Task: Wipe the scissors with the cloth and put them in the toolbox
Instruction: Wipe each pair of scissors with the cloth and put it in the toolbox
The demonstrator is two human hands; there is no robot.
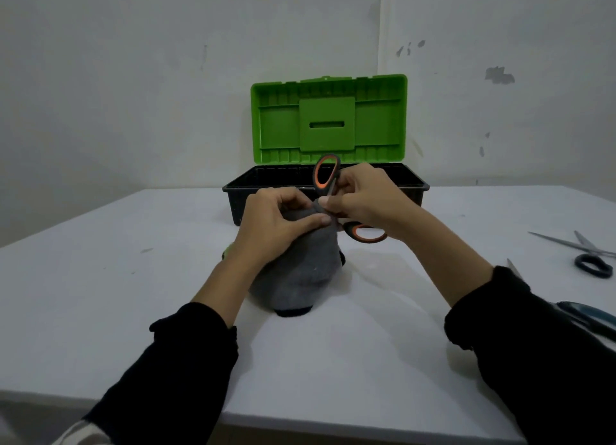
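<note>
A pair of scissors with black-and-orange handles [326,174] is held in front of the toolbox, handles spread wide, one loop up and one loop low at the right. My right hand [365,200] grips them near the pivot. My left hand [278,223] holds a grey cloth [300,271] and pinches it around the blades, which are hidden inside the cloth. The cloth hangs down to the white table [133,294]. Behind my hands stands the toolbox [413,186], a black tray with its green lid [328,118] raised upright.
Silver scissors with a dark handle [590,259] lie at the table's right edge. Another pair with teal handles [590,318] lies nearer me on the right, partly behind my sleeve. A small green thing peeks out beside my left wrist. The wall stands close behind the toolbox.
</note>
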